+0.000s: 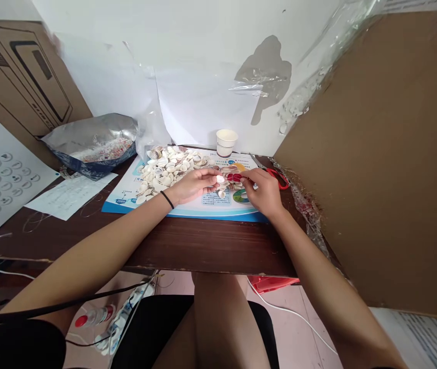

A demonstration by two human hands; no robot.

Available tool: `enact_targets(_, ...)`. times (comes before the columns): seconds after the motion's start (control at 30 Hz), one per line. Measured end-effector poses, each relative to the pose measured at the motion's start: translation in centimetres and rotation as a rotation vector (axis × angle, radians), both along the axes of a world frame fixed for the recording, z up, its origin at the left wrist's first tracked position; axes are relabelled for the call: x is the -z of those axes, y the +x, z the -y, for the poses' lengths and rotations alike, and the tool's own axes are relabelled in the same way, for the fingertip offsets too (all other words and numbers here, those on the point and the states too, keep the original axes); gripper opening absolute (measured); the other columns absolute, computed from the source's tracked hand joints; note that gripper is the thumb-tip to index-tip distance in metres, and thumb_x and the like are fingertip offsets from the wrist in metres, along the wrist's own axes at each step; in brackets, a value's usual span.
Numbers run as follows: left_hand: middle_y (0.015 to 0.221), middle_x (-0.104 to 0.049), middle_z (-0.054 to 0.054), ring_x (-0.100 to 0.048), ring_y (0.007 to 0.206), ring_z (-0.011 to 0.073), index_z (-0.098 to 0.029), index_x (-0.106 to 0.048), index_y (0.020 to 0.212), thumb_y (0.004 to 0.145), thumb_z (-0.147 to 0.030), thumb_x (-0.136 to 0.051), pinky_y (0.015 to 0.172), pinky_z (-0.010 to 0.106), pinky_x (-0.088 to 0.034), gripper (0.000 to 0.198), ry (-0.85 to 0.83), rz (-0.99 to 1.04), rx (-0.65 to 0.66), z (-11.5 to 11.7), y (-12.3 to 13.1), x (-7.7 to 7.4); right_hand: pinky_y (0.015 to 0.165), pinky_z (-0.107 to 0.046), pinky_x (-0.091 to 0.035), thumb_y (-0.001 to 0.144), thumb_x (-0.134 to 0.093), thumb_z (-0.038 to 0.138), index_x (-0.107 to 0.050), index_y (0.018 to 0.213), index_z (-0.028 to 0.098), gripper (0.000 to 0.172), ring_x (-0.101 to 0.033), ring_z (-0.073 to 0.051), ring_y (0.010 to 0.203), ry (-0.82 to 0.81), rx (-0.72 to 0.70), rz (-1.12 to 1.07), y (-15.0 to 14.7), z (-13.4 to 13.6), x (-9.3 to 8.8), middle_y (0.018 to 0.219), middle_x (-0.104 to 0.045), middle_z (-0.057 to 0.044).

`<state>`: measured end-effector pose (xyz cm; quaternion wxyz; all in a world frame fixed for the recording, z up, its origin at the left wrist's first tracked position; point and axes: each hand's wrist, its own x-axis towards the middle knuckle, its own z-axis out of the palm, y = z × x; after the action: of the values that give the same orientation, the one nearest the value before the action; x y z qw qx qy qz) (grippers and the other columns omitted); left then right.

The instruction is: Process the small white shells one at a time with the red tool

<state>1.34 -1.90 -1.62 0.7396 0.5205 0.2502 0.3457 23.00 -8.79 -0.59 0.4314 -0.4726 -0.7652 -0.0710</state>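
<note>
Heap of pale seashells (164,169) still large

Left hand (193,185) half-curled, pinching a small white shell (220,179); right hand (263,192) has its fingertips on a glossy red piece (234,177), grip unclear. Only a few loose shells (222,193) lie apart, on the blue-edged printed paper sheet (187,207).

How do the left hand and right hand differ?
The left hand has a black wrist band; the right hand has a bare wrist. The left hand pinches a white shell; the right touches a red piece. The left is nearer the shell pile, the right the red scissors. Both are bare.
</note>
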Motion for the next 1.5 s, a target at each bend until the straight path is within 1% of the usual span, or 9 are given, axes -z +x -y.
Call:
enact_targets(0.17, 0.088, -0.064, 0.003, -0.060, 0.083, 0.0131, -0.014, -0.069, 0.098, 0.073, -0.024, -0.080, 0.089, 0.037, -0.045, 0.029, 0.052, -0.008, 0.040, 0.1, 0.0, 0.0, 0.081, -0.034, -0.052, 0.094, -0.051, 0.022, -0.072, 0.100, 0.021, 0.021, -0.067, -0.021, 0.090, -0.039, -0.043, 0.063, -0.8, 0.1, 0.5, 0.097, -0.073, -0.007)
enact_targets(0.37, 0.092, -0.067, 0.005, -0.060, 0.080, 0.0123, -0.014, -0.070, 0.096, 0.072, -0.024, -0.080, 0.085, 0.035, -0.046, 0.028, 0.049, -0.018, 0.030, 0.2, 0.0, -0.2, 0.079, -0.037, -0.050, 0.094, -0.051, 0.020, -0.072, 0.095, 0.020, 0.021, -0.064, -0.022, 0.084, 0.101, 0.151, 0.020, -1.1, 0.2, 0.3, 0.091, -0.073, -0.007)
enact_targets(0.5, 0.088, -0.069, 0.005, -0.061, 0.078, 0.0121, -0.014, -0.070, 0.097, 0.070, -0.027, -0.082, 0.083, 0.033, -0.048, 0.032, 0.021, -0.044, 0.017, 0.2, 0.1, -0.2, 0.080, -0.035, -0.051, 0.094, -0.054, 0.022, -0.072, 0.096, 0.021, 0.018, -0.063, -0.020, 0.085, 0.136, 0.033, -0.006, -1.4, 0.1, 0.5, 0.090, -0.074, -0.005)
enact_targets(0.57, 0.087, -0.069, 0.004, -0.062, 0.079, 0.0119, -0.014, -0.070, 0.095, 0.069, -0.027, -0.083, 0.084, 0.033, -0.048, 0.032, 0.009, -0.045, 0.017, 0.1, 0.1, -0.2, 0.080, -0.035, -0.051, 0.094, -0.055, 0.022, -0.072, 0.094, 0.022, 0.018, -0.063, -0.021, 0.085, 0.122, 0.030, 0.037, -1.7, 0.1, 0.7, 0.090, -0.074, -0.004)
enact_targets(0.67, 0.086, -0.069, 0.003, -0.063, 0.080, 0.0116, -0.014, -0.070, 0.094, 0.069, -0.025, -0.082, 0.087, 0.033, -0.048, 0.030, -0.005, -0.036, 0.000, 0.1, 0.2, -0.2, 0.077, -0.038, -0.051, 0.093, -0.054, 0.021, -0.073, 0.091, 0.022, 0.019, -0.062, -0.023, 0.082, 0.125, 0.140, 0.057, -1.8, 0.0, 0.8, 0.088, -0.074, -0.005)
enact_targets(0.77, 0.087, -0.069, 0.004, -0.063, 0.081, 0.0124, -0.014, -0.070, 0.093, 0.071, -0.024, -0.081, 0.088, 0.034, -0.048, 0.027, 0.013, -0.031, -0.005, 0.0, 0.1, -0.1, 0.079, -0.040, -0.051, 0.094, -0.052, 0.019, -0.073, 0.091, 0.021, 0.021, -0.063, -0.023, 0.084, 0.140, 0.209, -0.013, -1.4, 0.1, 0.6, 0.088, -0.073, -0.007)
enact_targets(1.0, 0.084, -0.067, 0.003, -0.063, 0.082, 0.0134, -0.014, -0.068, 0.093, 0.070, -0.023, -0.082, 0.089, 0.036, -0.049, 0.028, 0.003, -0.002, -0.001, -0.2, 0.1, 0.2, 0.082, -0.037, -0.052, 0.094, -0.054, 0.023, -0.071, 0.095, 0.023, 0.017, -0.065, -0.021, 0.087, 0.081, 0.002, -0.018, -1.5, 0.2, 0.8, 0.090, -0.074, -0.004)
enact_targets(1.23, 0.080, -0.066, 0.002, -0.061, 0.075, 0.0118, -0.014, -0.069, 0.090, 0.072, -0.026, -0.080, 0.081, 0.033, -0.050, 0.024, 0.047, -0.028, 0.017, -0.1, 0.0, -0.2, 0.082, -0.034, -0.054, 0.094, -0.055, 0.023, -0.072, 0.097, 0.023, 0.018, -0.067, -0.019, 0.089, 0.018, 0.016, -0.012, -1.8, 0.0, 1.3, 0.092, -0.074, -0.004)
enact_targets(1.5, 0.082, -0.066, 0.003, -0.061, 0.079, 0.0122, -0.014, -0.068, 0.088, 0.075, -0.023, -0.078, 0.087, 0.034, -0.049, 0.019, 0.001, 0.002, 0.007, 0.2, 0.2, -0.4, 0.078, -0.032, -0.054, 0.093, -0.055, 0.024, -0.073, 0.096, 0.021, 0.018, -0.068, -0.020, 0.088, -0.038, 0.029, -0.053, -1.8, 0.1, 1.4, 0.092, -0.075, -0.005)
